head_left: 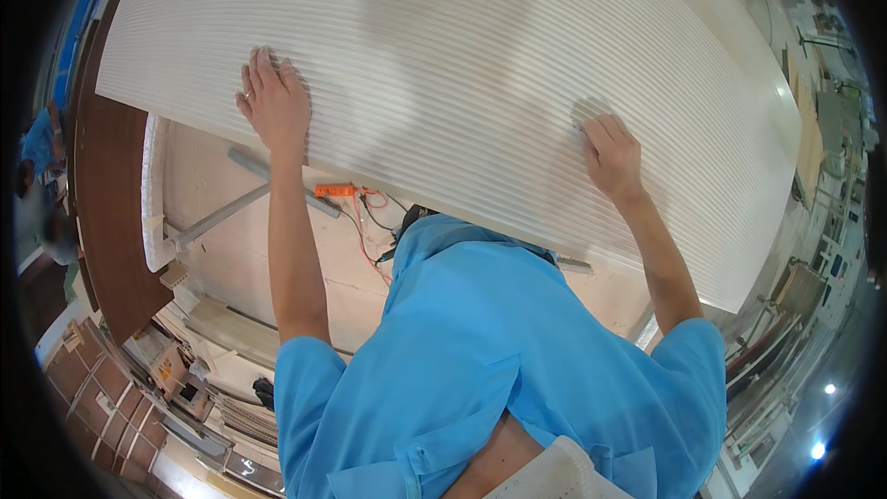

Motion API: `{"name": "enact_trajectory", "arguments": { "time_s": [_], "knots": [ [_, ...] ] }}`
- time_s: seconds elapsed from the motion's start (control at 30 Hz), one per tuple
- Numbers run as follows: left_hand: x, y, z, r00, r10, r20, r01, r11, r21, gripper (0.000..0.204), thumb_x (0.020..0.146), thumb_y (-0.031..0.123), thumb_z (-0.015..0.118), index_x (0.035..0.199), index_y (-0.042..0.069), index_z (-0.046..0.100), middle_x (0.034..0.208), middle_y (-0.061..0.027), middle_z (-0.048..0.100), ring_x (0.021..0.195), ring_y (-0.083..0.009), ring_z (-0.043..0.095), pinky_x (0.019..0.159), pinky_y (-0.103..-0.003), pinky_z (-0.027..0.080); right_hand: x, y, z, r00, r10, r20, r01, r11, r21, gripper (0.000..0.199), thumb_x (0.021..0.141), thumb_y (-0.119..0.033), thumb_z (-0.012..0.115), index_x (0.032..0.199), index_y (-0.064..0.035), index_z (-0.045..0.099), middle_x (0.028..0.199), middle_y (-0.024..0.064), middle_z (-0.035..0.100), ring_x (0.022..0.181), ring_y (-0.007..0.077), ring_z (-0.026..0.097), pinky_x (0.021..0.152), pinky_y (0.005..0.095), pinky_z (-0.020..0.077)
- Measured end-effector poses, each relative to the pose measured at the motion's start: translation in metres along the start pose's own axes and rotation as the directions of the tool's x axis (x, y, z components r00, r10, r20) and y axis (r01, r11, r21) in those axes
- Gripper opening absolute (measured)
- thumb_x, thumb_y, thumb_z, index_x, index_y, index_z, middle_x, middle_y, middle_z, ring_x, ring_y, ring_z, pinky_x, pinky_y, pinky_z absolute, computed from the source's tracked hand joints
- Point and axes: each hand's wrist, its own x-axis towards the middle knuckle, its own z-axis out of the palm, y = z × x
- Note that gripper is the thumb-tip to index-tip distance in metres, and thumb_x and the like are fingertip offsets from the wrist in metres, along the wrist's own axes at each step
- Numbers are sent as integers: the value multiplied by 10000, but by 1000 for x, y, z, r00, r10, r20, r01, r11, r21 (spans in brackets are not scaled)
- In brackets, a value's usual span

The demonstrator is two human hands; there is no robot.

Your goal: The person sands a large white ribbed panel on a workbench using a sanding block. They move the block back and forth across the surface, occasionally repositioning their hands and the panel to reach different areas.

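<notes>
A large off-white panel (443,65) with fine parallel ridges lies in front of me. My left hand (274,103) rests on its near left part, open, with fingers spread and a ring on one of them. Farther right, my right hand (611,152) is closed against the ridged surface. Its fingertips are pressed together at a small greyish spot, and what they hold, if anything, is too small to name. My shadow falls over the middle of the panel.
Below the panel's near edge, an orange power strip (334,190) lies on the floor with cords trailing from it. A grey metal leg frame (224,215) stands nearby. Dark brown boards (115,212) are at the left, where a person in blue (39,143) shows at the rim.
</notes>
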Motion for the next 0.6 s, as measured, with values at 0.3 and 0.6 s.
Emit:
{"name": "enact_trajectory", "arguments": {
  "time_s": [0.3,0.6],
  "knots": [
    [2,-4,2,999,35,-8,-35,999,-9,519,1057,376,399,1499,107,437,1597,-101,406,1506,-344,308,1208,-593,207,4,2,-2,998,68,9,-68,998,2,78,849,-51,684,913,-57,639,877,93,615,822,300,606,643,421,517],
    [-6,11,3,996,16,-93,-17,1000,-12,497,1026,326,456,1456,77,480,1545,-134,468,1459,-379,382,1194,-612,217,106,-66,72,981,-182,68,188,977,-104,169,768,-31,662,931,-66,633,939,99,627,917,304,630,694,429,554]
  ]
}}
